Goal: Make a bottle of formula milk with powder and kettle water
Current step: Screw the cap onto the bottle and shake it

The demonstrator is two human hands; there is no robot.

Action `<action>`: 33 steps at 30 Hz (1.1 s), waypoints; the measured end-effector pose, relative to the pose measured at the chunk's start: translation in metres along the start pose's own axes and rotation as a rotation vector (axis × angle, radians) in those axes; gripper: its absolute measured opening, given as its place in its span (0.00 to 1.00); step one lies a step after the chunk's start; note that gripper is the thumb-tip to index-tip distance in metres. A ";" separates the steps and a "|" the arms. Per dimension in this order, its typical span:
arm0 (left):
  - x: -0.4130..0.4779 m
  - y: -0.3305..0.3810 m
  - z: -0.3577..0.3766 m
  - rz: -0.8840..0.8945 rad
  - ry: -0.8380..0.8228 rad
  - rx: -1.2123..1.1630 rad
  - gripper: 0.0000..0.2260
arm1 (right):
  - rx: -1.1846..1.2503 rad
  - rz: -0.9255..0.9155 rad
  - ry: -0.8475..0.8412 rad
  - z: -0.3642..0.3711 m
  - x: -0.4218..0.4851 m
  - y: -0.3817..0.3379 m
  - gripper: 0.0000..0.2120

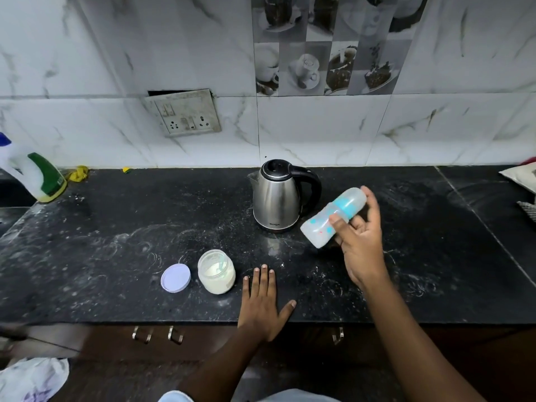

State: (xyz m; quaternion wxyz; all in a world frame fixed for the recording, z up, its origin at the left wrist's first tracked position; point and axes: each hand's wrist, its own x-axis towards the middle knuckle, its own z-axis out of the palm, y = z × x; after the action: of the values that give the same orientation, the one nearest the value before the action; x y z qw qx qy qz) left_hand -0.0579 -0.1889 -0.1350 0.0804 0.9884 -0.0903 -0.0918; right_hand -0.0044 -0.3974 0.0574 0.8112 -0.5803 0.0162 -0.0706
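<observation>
My right hand (pixel 362 242) grips a translucent baby bottle (pixel 319 227) with a blue cap, tilted in the air just right of the steel kettle (pixel 277 195). The kettle stands upright on the black counter with its lid down and its black handle to the right. An open jar of white powder (pixel 216 272) with a scoop inside sits at the front of the counter. Its white lid (pixel 175 277) lies flat to the jar's left. My left hand (pixel 262 303) rests flat on the counter, fingers spread, just right of the jar.
The black counter (pixel 116 242) is dusted with white powder. A white and green bottle (pixel 37 178) stands at the far left, a wall socket (pixel 185 114) is behind, and cloth items (pixel 522 181) lie at the right edge. Drawer handles (pixel 158 335) sit below the front edge.
</observation>
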 end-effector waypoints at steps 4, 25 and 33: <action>-0.001 0.001 -0.004 -0.012 -0.007 0.011 0.50 | -0.102 0.096 -0.207 0.004 -0.008 0.001 0.41; -0.002 0.001 -0.006 -0.003 -0.022 -0.024 0.50 | 0.133 0.014 0.072 0.008 -0.019 -0.003 0.39; -0.001 0.000 -0.002 0.007 0.007 -0.011 0.51 | 0.052 -0.001 0.038 0.000 -0.021 -0.016 0.40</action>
State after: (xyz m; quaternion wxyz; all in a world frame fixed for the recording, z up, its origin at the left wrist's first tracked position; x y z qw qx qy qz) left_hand -0.0585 -0.1883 -0.1325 0.0864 0.9879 -0.0930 -0.0887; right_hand -0.0267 -0.4001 0.0711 0.8256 -0.5574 0.0295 -0.0825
